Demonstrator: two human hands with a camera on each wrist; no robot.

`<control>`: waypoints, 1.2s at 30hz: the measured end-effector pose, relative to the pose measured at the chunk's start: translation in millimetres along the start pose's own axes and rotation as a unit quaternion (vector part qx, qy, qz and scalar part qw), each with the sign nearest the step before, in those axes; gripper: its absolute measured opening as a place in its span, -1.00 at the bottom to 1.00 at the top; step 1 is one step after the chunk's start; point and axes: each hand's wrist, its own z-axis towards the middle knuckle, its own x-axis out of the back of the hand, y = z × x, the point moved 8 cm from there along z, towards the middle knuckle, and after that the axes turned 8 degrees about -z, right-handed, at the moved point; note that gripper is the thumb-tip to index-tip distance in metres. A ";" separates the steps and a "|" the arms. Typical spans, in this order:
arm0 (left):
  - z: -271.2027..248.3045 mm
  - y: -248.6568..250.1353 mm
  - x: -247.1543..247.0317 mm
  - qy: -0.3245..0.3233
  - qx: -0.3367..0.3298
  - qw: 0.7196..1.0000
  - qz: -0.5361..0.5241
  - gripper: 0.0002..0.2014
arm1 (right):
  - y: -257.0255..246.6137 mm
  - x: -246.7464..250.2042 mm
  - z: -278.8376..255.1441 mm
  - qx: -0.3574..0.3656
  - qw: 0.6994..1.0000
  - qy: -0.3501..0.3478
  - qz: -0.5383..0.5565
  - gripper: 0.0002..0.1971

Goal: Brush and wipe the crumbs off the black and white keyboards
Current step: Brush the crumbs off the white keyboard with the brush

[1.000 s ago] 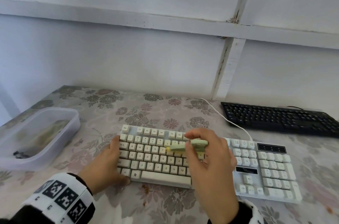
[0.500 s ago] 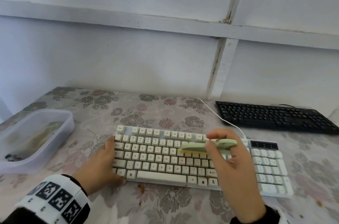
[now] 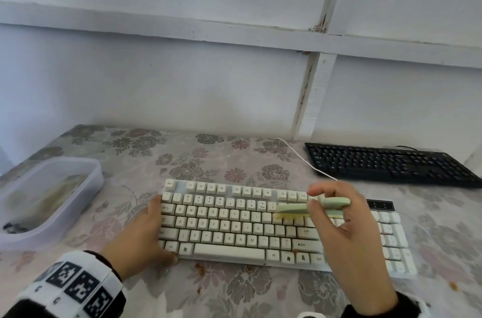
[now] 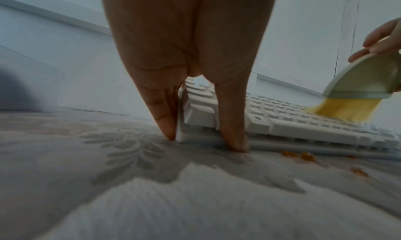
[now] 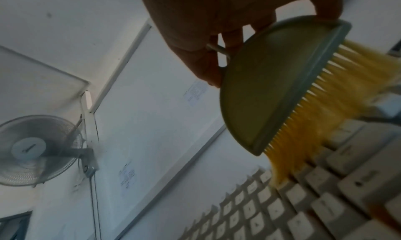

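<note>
At desk centre lay the white keyboard, long side toward the person. A small green brush with yellow bristles stood on the right part of the letter block, bristles touching the keys near the Enter column. One second before, the brush was over the middle letters; half a second before, further right; it had thus swept left to right along a row. Judgement: one stroke nearly finished, crumbs being driven toward the right end.

Right hand pinched the brush handle between thumb and curled fingers. Left hand braced the keyboard's left end, same place as in both earlier frames: fingers straight against the end face, thumb against the front edge, tips down on the desk.

Orange crumbs lay on the desk just in front of the keyboard; a few specks remained near the right Shift key. White keyboard judged not yet clean.

Black keyboard sat well apart at the back right, untouched. A clear plastic tub stood at the left. No wiping cloth was visible.
</note>
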 end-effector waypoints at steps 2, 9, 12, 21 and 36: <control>0.3 -0.6 -0.2 -0.003 0.000 1.000 0.001 0.05 | 4.3 0.5 2.9 -0.008 1.000 -0.005 0.015 -0.81; -1.3 -2.4 -0.6 -0.007 0.020 0.999 0.024 0.18 | 10.6 17.5 14.3 0.002 0.992 0.028 -0.123 -0.68; -0.2 -5.2 -0.7 -0.005 0.017 1.000 0.020 0.17 | 16.3 19.9 16.4 -0.001 1.000 -0.007 -0.013 -0.71; 3.8 -12.7 -2.2 -0.012 0.020 1.000 0.011 0.21 | 56.0 41.5 19.4 -0.045 0.998 0.019 -0.033 -0.74; 2.0 -6.9 -1.0 -0.005 0.002 1.000 0.004 0.11 | 60.6 57.4 26.3 -0.050 0.998 0.015 0.022 -0.77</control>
